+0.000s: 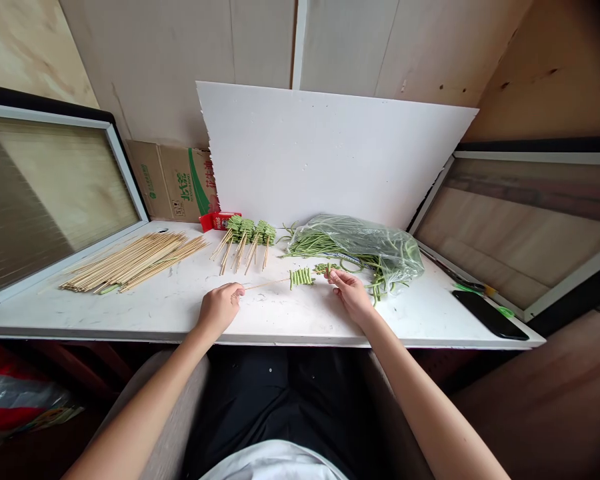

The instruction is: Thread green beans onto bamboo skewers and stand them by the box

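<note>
My left hand [222, 307] is closed round the blunt end of a thin wooden skewer [267, 284], held low over the white table. Several short pieces of green bean [301, 277] sit side by side across the skewer near its far end. My right hand [348, 292] pinches a single piece of green bean [329, 269] between thumb and fingertips, near the skewer's tip. Just behind it lies a small pile of cut bean pieces [325, 268], partly hidden by the fingers.
Loose skewers [130, 260] spread across the table's left side. Finished bean skewers [250, 232] are stacked at the back, by a red packet [217, 221] and a cardboard box [173, 180]. A plastic bag [365, 240] of long beans stands behind my right hand. A black phone [487, 313] lies right.
</note>
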Demonstrator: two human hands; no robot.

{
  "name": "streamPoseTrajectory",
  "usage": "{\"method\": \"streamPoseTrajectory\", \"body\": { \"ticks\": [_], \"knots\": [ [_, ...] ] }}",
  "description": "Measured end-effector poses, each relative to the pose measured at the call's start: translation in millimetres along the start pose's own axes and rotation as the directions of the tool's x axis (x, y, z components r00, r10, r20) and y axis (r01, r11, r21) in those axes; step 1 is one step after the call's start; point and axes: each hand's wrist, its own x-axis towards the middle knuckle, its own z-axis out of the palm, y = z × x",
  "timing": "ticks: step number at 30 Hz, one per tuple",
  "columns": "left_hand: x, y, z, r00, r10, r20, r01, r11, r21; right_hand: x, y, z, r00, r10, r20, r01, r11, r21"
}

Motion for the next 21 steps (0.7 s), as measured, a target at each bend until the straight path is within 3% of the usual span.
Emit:
{"method": "streamPoseTrajectory", "body": {
  "ticks": [21],
  "knots": [
    [-0.5,-0.7,0.8,1.000,-0.004,0.005,0.004,1.000,0.009,0.7,3.3,0.4,1.000,0.027,0.000,-0.027,1.000,-0.008]
  ]
}}
